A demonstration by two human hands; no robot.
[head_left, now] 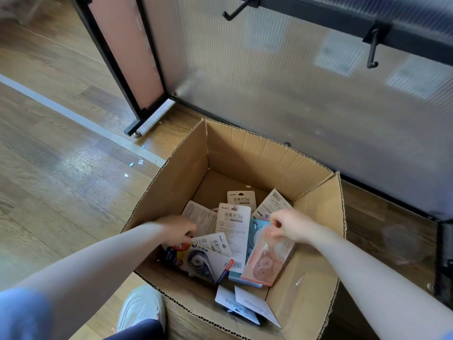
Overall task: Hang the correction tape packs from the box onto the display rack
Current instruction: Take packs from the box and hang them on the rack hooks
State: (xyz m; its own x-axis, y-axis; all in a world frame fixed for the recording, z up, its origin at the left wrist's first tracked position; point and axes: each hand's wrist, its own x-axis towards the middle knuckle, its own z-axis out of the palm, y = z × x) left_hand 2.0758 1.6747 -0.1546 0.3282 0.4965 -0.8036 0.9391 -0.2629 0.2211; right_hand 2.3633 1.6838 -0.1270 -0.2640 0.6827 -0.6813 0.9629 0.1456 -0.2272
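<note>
- Head view: an open cardboard box stands on a wooden floor, just in front of the display rack, whose ribbed translucent panel sits in a black frame.
- Two black hooks jut from the rack's upper rail, the left hook and the right hook; both are bare.
- Correction tape packs lie loose and overlapping on the box bottom, among them a white card pack with printed characters and "36", lying face up near the middle.
- The right hand is inside the box, thumb and fingers pinching the top edge of a pink pack, which hangs tilted from the pinch above the other packs.
- The left hand reaches into the left side of the box with fingers curled down onto the pile, touching a dark blue pack; whether it actually grips one cannot be told.
- More white cards lean against the near wall of the box.
- A light-coloured shoe stands on the floor beside the box's near left corner.
- Small pale scraps lie on the floor to the left, next to a strip of tape running across the boards.
</note>
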